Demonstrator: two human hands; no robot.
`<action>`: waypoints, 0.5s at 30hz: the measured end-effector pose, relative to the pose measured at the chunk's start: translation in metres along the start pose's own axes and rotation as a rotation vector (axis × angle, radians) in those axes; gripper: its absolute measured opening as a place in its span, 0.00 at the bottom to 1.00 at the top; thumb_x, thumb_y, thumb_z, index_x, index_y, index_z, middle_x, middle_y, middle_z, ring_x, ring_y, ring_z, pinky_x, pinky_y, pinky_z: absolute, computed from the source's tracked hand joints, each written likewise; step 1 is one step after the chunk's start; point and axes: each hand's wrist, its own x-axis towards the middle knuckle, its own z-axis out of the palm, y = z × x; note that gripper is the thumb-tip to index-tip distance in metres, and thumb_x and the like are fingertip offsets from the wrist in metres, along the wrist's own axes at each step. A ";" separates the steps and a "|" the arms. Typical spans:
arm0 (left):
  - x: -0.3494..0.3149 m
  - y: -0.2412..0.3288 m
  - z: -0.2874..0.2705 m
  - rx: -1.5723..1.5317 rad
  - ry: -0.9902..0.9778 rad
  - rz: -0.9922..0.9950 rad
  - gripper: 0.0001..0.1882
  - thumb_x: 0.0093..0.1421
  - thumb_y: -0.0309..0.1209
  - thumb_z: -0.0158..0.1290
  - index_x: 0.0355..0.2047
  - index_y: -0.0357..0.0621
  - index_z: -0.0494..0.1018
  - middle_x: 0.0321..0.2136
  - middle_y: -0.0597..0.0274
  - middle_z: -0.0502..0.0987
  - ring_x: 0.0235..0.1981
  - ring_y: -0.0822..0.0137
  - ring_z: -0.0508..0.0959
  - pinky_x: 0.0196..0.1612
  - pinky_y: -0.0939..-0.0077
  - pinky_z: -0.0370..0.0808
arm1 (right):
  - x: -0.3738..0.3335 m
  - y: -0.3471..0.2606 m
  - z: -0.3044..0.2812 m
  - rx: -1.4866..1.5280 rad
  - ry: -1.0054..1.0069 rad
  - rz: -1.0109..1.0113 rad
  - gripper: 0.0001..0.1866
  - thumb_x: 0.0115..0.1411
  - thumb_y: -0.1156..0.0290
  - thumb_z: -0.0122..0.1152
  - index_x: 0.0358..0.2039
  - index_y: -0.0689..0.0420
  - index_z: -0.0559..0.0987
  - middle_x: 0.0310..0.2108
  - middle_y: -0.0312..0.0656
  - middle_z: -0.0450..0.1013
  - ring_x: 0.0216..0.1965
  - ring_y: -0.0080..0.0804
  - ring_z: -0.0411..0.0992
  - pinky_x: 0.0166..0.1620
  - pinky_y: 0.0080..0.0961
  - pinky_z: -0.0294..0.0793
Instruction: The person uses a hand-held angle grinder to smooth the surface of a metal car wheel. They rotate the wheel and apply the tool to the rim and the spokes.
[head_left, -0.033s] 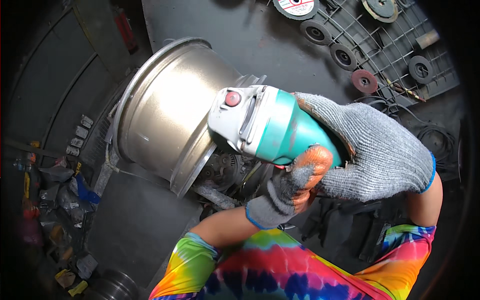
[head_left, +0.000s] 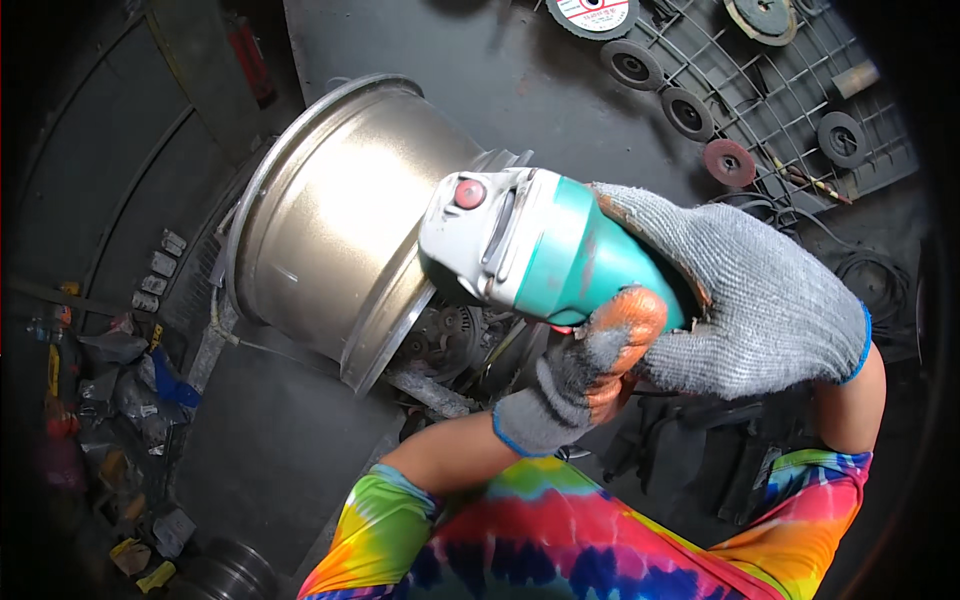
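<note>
A green and grey angle grinder (head_left: 570,245) is gripped in both of my hands, which wear grey knitted gloves with orange palms. My right hand (head_left: 770,295) wraps round the rear of its green body. From below, my left hand (head_left: 590,370) closes on the grinder, its thumb against the underside of the body. The grey head with a red button lies over the near rim of a bronze-coloured metal wheel (head_left: 340,210), which rests on its side. The grinder's disc is hidden, so I cannot tell whether it touches the wheel.
Several grinding discs (head_left: 687,113) hang on a wire rack (head_left: 740,90) at the upper right. Cables (head_left: 870,270) coil at the right. Bags and loose items (head_left: 130,390) clutter the left, and another metal wheel (head_left: 225,572) stands at the lower left.
The grinder's head has shifted very slightly to the right, with both hands still on it. The wheel has not moved.
</note>
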 end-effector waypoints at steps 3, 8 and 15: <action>0.028 -0.001 -0.013 0.085 -0.135 0.158 0.36 0.65 0.42 0.48 0.70 0.50 0.50 0.64 0.57 0.64 0.55 0.61 0.74 0.42 0.60 0.71 | -0.006 0.012 0.000 -0.060 0.066 -0.032 0.48 0.46 0.56 0.74 0.63 0.67 0.64 0.48 0.59 0.75 0.49 0.53 0.77 0.52 0.37 0.74; 0.057 0.007 -0.010 0.172 -0.413 0.356 0.35 0.61 0.50 0.54 0.65 0.52 0.62 0.62 0.61 0.68 0.59 0.59 0.72 0.55 0.53 0.75 | -0.004 0.019 -0.012 -0.062 0.136 0.154 0.49 0.44 0.56 0.75 0.65 0.61 0.66 0.56 0.52 0.72 0.56 0.41 0.72 0.60 0.35 0.68; 0.068 0.042 0.075 0.155 -0.381 0.330 0.25 0.62 0.45 0.56 0.58 0.54 0.70 0.51 0.63 0.77 0.48 0.61 0.80 0.47 0.62 0.80 | 0.017 0.044 -0.026 0.076 0.148 0.174 0.45 0.45 0.61 0.75 0.63 0.61 0.68 0.52 0.46 0.74 0.52 0.30 0.71 0.57 0.30 0.70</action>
